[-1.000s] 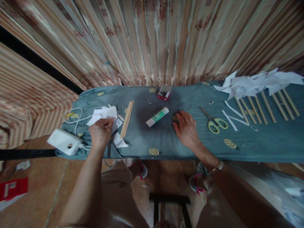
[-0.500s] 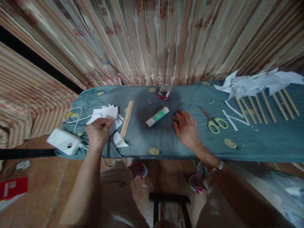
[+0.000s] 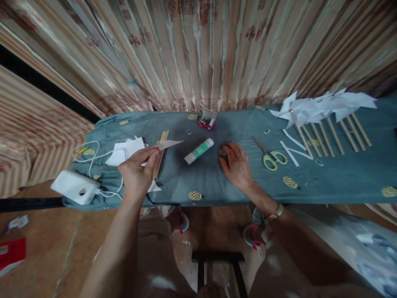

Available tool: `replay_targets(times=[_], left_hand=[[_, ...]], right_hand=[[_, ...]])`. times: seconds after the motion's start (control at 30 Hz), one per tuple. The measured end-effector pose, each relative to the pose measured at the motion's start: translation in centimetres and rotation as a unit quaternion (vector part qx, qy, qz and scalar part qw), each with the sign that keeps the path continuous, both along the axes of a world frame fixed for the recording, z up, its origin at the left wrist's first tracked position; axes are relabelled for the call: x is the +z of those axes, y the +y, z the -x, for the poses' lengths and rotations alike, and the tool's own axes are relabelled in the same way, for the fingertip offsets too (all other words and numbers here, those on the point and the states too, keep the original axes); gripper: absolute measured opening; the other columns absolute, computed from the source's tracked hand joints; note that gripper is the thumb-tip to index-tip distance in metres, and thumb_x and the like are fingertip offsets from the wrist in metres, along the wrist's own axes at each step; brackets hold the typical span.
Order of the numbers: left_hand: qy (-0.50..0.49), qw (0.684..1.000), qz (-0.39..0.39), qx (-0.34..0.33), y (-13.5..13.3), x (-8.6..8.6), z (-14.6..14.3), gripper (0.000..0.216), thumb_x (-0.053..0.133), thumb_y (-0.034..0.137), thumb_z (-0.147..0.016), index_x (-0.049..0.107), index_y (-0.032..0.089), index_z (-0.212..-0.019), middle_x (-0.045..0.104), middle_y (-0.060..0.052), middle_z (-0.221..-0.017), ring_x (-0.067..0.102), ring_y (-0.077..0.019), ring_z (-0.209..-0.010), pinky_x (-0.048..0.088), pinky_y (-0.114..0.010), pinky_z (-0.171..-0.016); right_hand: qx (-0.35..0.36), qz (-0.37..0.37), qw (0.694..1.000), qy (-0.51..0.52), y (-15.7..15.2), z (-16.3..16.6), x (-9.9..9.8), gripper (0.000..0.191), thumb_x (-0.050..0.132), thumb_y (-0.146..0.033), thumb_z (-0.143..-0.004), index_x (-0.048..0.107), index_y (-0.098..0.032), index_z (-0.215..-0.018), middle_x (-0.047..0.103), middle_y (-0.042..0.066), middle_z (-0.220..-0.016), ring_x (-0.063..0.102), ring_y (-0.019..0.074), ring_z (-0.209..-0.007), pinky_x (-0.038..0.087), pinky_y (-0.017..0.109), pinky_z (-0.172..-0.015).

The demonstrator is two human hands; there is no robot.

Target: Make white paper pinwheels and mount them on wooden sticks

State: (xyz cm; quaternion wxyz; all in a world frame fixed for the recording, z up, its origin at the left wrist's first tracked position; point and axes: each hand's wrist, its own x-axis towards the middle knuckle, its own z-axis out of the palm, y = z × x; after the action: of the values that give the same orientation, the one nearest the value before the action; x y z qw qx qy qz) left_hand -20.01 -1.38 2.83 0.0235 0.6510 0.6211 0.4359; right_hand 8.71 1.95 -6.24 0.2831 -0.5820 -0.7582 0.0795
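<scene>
Left hand (image 3: 136, 176) is pinching a white paper piece (image 3: 169, 144) — fingers (image 3: 151, 154) narrow, closed on its near corner. The rest of the sheet is sticking out flat and unsupported above the ironing board (image 3: 325, 182), over the bundle of wooden sticks (image 3: 160, 151). Right hand (image 3: 235, 165) is lying palm down on the cover, fingers loosely spread and holding nothing, just beside the glue stick (image 3: 199, 151).

Risks, as I am judging them:
- The grip is sitting on one corner only. The paper piece is looking thin, so it may be drooping or twisting in the air. A crease, or a slip out of the pinch, seems the nearest failure.
- The left forearm is hanging near the paper pile (image 3: 124, 150) and the white cable (image 3: 93, 151). A low sweep could be dragging loose sheets off the near edge. It could also be catching the cable and tugging the white adapter (image 3: 74, 188), which is sitting at the very end of the board.
- The glue stick is lying on its side and is round — a nudge from the right hand could be sending it rolling toward the edge.
- The open pin box (image 3: 207, 121) is standing near the far edge; a knock would be spilling its contents.
- The scissors (image 3: 269, 155) are lying apart to the right, clear of both hands.
</scene>
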Motion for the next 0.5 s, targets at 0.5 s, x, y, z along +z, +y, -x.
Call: replay_targets(times=[0.5], left_hand=[[0.067,0.952,-0.051,-0.295,-2.0,-1.9,-11.1,0.012,0.062,0.017,-0.094,0.072,0.016,-0.100,0.078,-0.007,-0.105,0.075,-0.0147,-0.095,0.062,-0.023,-0.086]], right_hand=[[0.064,-0.054,0.995,0.053,-3.2,-6.0,2.0,0.055,0.055,-0.034,-0.093,0.045,-0.015,-0.144,0.051,0.020,-0.147,0.047,0.0332,-0.139,0.040,0.056,-0.115]])
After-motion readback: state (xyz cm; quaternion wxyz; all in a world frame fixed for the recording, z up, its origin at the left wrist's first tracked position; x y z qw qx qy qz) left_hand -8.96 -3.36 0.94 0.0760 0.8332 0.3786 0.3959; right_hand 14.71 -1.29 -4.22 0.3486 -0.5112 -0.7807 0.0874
